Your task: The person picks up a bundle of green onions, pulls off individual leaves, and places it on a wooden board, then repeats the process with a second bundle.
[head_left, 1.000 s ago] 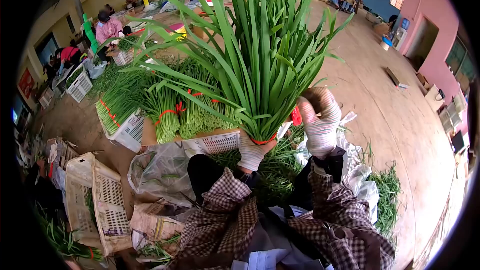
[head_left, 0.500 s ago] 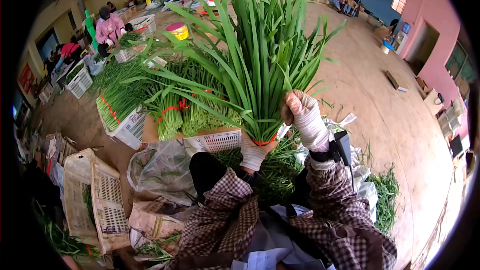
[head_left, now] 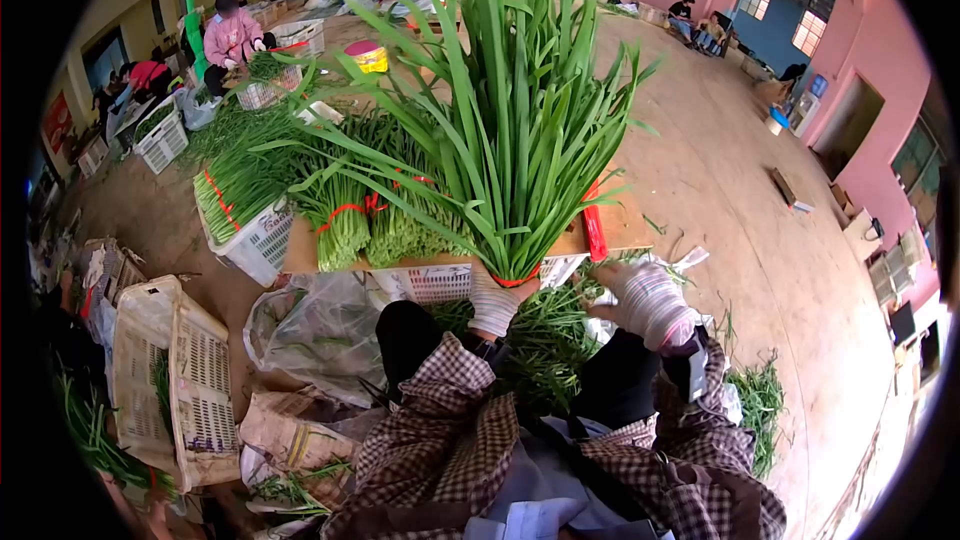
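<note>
A large bunch of long, flat green leaves, fanned out at the top and bound near its base with a red band, stands upright in front of me. My left hand, in a pale striped wrap, is closed around its bound base. My right hand, wrapped likewise, is apart from the bunch, low over loose green leaves. Its fingers look apart, with nothing visible in them. Red strips hang over a board just beyond. Tied bundles of thin green stalks lie left of the bunch.
A white crate with more tied stalks stands at left, and a dirty crate is tilted nearer me. A clear plastic bag lies by my left knee. Several people work farther back, one in a pink top.
My right hand has left the leaves and dropped down to the right, its fingers loosening. The bunch has shifted slightly left in my left hand. The red strips on the board are now visible.
</note>
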`<state>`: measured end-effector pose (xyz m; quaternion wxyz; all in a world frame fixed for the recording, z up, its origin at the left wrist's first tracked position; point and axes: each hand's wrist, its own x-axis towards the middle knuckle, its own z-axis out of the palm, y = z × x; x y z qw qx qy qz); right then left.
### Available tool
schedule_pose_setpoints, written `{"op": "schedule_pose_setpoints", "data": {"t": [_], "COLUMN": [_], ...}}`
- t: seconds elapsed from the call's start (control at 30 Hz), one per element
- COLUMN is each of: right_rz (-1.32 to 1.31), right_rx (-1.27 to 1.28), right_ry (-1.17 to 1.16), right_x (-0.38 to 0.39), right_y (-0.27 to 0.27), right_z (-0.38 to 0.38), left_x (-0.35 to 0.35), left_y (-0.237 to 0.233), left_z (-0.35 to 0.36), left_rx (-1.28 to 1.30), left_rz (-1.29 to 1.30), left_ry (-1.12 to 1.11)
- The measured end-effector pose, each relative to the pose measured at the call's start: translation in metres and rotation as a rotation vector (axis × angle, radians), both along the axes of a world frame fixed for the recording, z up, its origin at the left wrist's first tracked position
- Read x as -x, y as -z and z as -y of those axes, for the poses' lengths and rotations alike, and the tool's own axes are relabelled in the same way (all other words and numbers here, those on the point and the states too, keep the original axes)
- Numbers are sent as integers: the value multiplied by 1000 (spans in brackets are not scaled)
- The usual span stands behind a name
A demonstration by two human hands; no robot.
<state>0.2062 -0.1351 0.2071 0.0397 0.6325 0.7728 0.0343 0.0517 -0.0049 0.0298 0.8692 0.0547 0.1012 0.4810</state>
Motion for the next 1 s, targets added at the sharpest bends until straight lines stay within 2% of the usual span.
{"op": "schedule_pose_setpoints", "data": {"t": [0.03, 0.1, 0.17, 0.23, 0.27, 0.4, 0.47, 0.5, 0.57, 0.63, 0.7, 0.87, 0.93, 0.97, 1.0], "right_rz": [-89, -585, -675, -617, -664, -478, -1123, -1309, -1708, -1722, -1887, -1891, -1701, -1571, -1261], "right_rx": [-282, -556, -722, -804, -783, -784, -681, -668, -486, -387, -279, -288, -329, -172, -14], "right_ry": [-51, -51, -55, -12, 30, 74, 70, 59, 107, 130, 57, 82, -119, -428, -715], "right_x": [5, 28, 50, 61, 67, 62, 54, 57, 56, 52, 53, 52, 51, 38, 19], "right_y": [-10, -38, -58, -70, -71, -59, -41, -41, -43, -41, -41, -37, -40, -41, -42], "right_z": [-4, -8, -22, -47, -59, -90, -97, -96, -81, -74, -71, -69, -49, -39, -36], "left_x": [-1, -6, -9, -8, -7, -3, 0, -1, -1, -4, -6, -3, -3, -3, -1], "left_y": [2, 16, 20, 12, 6, 10, -3, -4, -4, -2, 0, -3, -2, 0, 1], "left_z": [-2, -7, -10, -4, -2, 3, 8, 7, 6, 4, 2, 7, 2, 1, 2], "left_rx": [9, 7, -77, -24, 29, -12, -12, -12, -26, 3, 32, -34, -19, -1, -2], "left_rz": [4, 43, -22, 2, 32, 21, -45, -39, -7, 31, 68, 76, 68, 59, 63], "left_ry": [-20, -8, -44, -48, -57, -25, -59, -62, -48, -50, -52, -34, -47, -55, -61]}}
